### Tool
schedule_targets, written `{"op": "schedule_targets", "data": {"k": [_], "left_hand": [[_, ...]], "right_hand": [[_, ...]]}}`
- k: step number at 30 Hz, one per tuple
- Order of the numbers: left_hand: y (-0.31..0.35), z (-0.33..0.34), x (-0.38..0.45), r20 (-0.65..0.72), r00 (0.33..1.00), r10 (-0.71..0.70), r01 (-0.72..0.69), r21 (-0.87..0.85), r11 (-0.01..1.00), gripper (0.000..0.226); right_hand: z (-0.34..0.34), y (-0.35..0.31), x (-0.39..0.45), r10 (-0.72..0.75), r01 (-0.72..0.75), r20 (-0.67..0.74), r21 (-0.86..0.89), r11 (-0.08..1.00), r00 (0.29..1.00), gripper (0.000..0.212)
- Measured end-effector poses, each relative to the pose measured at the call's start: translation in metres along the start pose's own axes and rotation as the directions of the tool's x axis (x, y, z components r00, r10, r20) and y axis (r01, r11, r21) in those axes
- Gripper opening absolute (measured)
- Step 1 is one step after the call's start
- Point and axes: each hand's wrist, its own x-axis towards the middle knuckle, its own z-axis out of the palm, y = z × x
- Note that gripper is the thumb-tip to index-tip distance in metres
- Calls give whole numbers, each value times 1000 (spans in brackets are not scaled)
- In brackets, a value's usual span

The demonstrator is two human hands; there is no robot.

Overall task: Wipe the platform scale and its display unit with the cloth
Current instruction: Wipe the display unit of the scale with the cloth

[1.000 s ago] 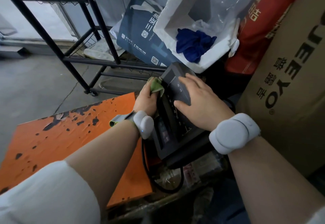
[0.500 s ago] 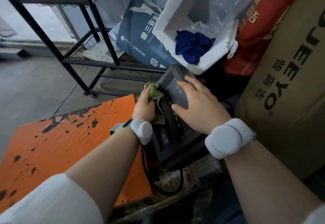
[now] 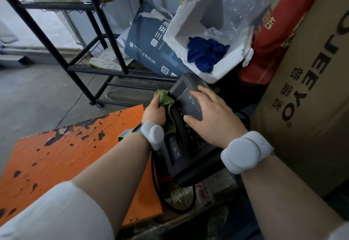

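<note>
- A grey concrete floor (image 3: 37,96) runs up to a pale wall; a black metal shelf rack (image 3: 105,38) on castors stands at the back left.
- The orange scale platform (image 3: 75,156), its paint chipped in dark patches, fills the lower left; the dark display unit (image 3: 181,151) sits tilted at its right edge, screen face up.
- The left hand (image 3: 154,111) has its fingers curled round a green cloth (image 3: 164,98), bunched and pressed against the left side of the display unit near its top corner; part of the cloth hangs down along that side below the hand.
- The right hand (image 3: 213,113) lies flat on the face of the display unit, fingers straight and slightly spread, thumb along the lower part of the panel; it grips nothing.
- Both wrists carry white bands, and white sleeves show at the bottom.
- A black cable (image 3: 156,187) loops down from under the display unit, over the platform's right edge.
- Just behind the unit stands a white foam box (image 3: 222,70) holding a blue rag (image 3: 205,53), with a dark blue bag (image 3: 145,39) to its left and a red bag (image 3: 277,32) to its right.
- A large cardboard box (image 3: 309,92) closes in the right side, near the right wrist; open floor lies to the left beyond the platform.
</note>
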Motion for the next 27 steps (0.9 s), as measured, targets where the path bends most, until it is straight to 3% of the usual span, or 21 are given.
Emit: {"op": "schedule_targets", "data": {"k": [2, 6, 9, 15, 22, 27], "left_hand": [[8, 0, 1, 12, 1000, 24, -25, 37, 999, 56], [49, 11, -8, 25, 956, 292, -291, -31, 956, 61], [58, 12, -4, 36, 932, 360, -358, -45, 932, 59], [31, -1, -1, 59, 980, 190, -183, -96, 978, 53], [72, 11, -1, 53, 918, 394, -387, -112, 915, 43], [60, 5, 0, 20, 971, 239, -233, -157, 960, 44]], "right_hand": [[0, 1, 0, -2, 2, -8, 19, 1000, 1000, 67], [0, 2, 2, 20, -17, -31, 83, 996, 999, 73], [0, 4, 3, 83, -76, -42, 146, 986, 996, 76], [2, 6, 3, 121, -117, -20, 121, 986, 993, 75], [3, 5, 7, 137, -129, -44, 153, 980, 990, 73], [2, 8, 6, 133, -128, -23, 145, 981, 991, 78]]}}
